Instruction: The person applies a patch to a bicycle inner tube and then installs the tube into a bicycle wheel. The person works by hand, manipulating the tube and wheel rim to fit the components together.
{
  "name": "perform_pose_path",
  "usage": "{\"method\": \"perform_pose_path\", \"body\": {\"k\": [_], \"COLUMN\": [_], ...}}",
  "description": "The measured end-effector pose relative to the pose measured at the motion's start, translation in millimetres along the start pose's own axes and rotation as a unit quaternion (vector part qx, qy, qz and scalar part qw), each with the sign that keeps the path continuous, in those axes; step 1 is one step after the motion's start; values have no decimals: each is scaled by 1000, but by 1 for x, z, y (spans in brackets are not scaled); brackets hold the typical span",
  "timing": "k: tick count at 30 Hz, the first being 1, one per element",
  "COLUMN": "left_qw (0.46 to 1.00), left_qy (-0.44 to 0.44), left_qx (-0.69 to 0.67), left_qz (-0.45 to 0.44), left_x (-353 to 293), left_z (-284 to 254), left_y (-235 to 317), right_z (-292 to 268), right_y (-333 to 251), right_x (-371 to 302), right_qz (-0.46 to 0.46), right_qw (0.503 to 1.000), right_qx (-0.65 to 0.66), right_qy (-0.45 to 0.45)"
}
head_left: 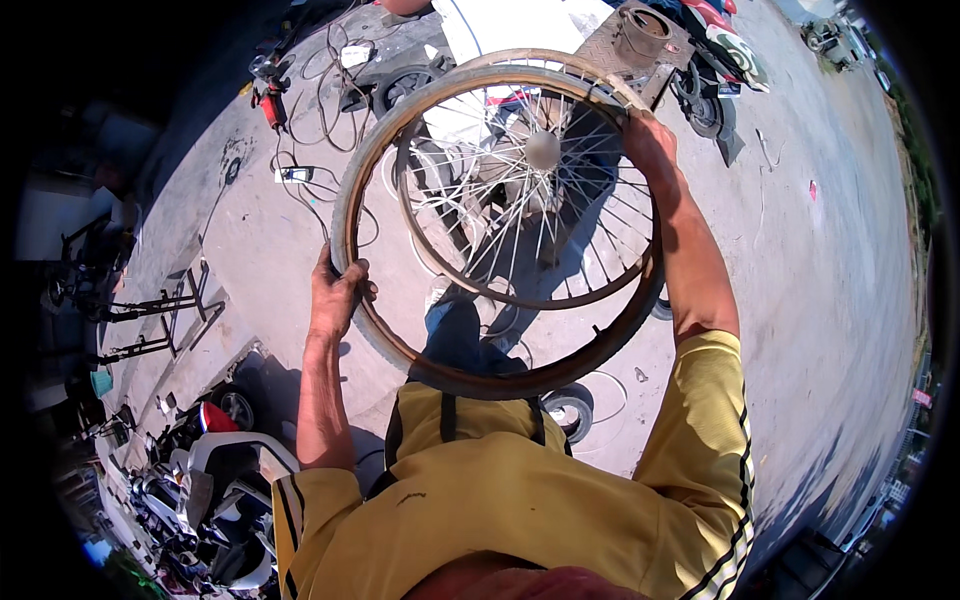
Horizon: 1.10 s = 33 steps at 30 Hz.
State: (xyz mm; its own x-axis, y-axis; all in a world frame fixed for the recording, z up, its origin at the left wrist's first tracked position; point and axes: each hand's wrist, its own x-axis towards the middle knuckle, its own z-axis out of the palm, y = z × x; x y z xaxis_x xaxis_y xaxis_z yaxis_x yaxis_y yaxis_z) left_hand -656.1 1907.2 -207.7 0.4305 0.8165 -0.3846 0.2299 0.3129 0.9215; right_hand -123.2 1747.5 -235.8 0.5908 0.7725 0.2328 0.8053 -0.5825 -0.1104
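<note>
In front of my chest is a spoked bicycle wheel (518, 301) with a worn brown-black tyre (480, 384) around it. The tyre hangs off the rim on the near and left sides, leaving a wide gap. At the upper right, tyre and rim come together. My left hand (338, 287) is closed on the tyre's left side, thumb on top. There, where the two meet, my right hand (650, 143) grips the tyre; its fingertips are partly hidden, so I cannot tell whether they also hold the rim. Pale spokes run to a hub (543, 150).
A red power tool (271, 108) and loose cables lie on the concrete at the upper left. Beyond the wheel are a rusty metal pot (641, 38) and small wheels. Another small wheel (568, 414) lies near my legs. Parked motorbikes (225, 490) crowd the lower left.
</note>
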Motion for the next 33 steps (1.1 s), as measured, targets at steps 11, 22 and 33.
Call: {"method": "perform_pose_path", "body": {"k": [11, 22, 33], "left_qw": [1000, 997, 995], "left_qy": [-11, 35, 29], "left_qx": [-12, -68, -94], "left_qz": [5, -5, -24], "left_x": [11, 18, 20], "left_z": [-4, -2, -7], "left_y": [-6, -14, -24], "right_z": [-20, -36, -34], "right_y": [-1, 22, 33], "right_x": [-3, -13, -42], "right_qz": [24, -34, -20], "right_qw": [999, 989, 992], "right_qx": [30, 98, 3], "right_qy": [-35, -110, -126]}}
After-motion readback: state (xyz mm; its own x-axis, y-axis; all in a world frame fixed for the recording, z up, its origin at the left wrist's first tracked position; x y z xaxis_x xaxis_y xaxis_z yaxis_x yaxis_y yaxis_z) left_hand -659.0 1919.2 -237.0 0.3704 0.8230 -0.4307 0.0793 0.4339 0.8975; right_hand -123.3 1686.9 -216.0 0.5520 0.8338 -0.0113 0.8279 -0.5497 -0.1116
